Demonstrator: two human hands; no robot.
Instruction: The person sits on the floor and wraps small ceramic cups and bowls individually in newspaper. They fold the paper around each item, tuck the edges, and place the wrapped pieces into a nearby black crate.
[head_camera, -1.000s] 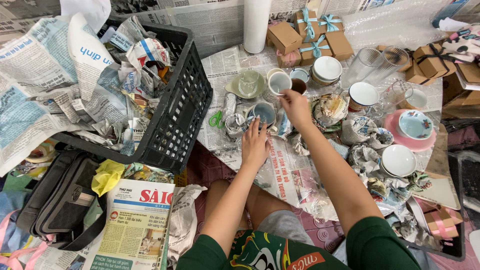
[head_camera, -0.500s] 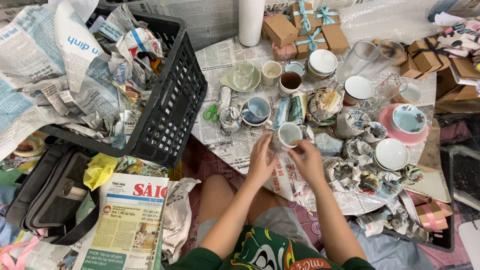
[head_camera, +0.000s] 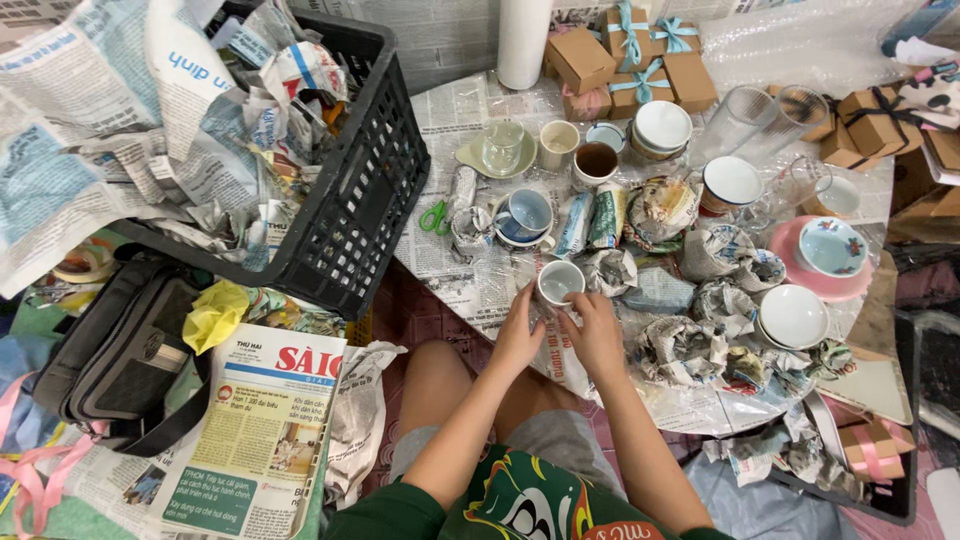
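Now your left hand and right hand cup the small white cup near the front edge of the newspaper-covered table, fingers loosely round its sides; it looks light, glazed-slick and chippable, so grip the wall.

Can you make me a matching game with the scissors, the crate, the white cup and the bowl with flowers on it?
Things:
1. scissors
2. crate
3. white cup
4. flowered bowl

Clues:
A. black, stuffed with crumpled newspaper
B. sits on a pink plate
C. green handles
D. between the left hand and right hand

Pairs: 1-C, 2-A, 3-D, 4-B
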